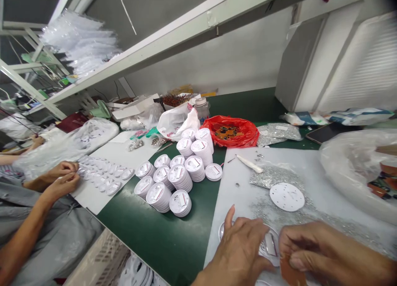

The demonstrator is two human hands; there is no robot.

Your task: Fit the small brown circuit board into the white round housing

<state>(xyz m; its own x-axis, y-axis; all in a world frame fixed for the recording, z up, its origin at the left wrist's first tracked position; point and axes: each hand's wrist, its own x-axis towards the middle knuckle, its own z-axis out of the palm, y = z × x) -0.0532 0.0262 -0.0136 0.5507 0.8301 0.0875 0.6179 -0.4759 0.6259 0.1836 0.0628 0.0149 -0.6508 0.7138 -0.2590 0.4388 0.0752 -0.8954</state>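
My left hand (240,246) curves over a white round plastic case (272,243) with a rectangular metal piece in its middle. Its thumb and fingers are at the case's edge, one finger lifted. My right hand (324,242) pinches a flat orange-brown circuit board (288,267) close to that case's right side. Part of another white round piece (221,231) shows behind my left hand. Beyond the hands lies a white disc with small holes (287,197), on a spread of small shiny metal parts (269,176). A white tool, maybe tweezers (249,163), lies nearby.
Stacks of white round cases (180,176) stand on the green table (133,236). Behind them is a red bag of orange boards (229,132). A clear plastic bag (347,166) sits at right. Another person's hands (63,178) work at left. A shelf beam (173,37) crosses above.
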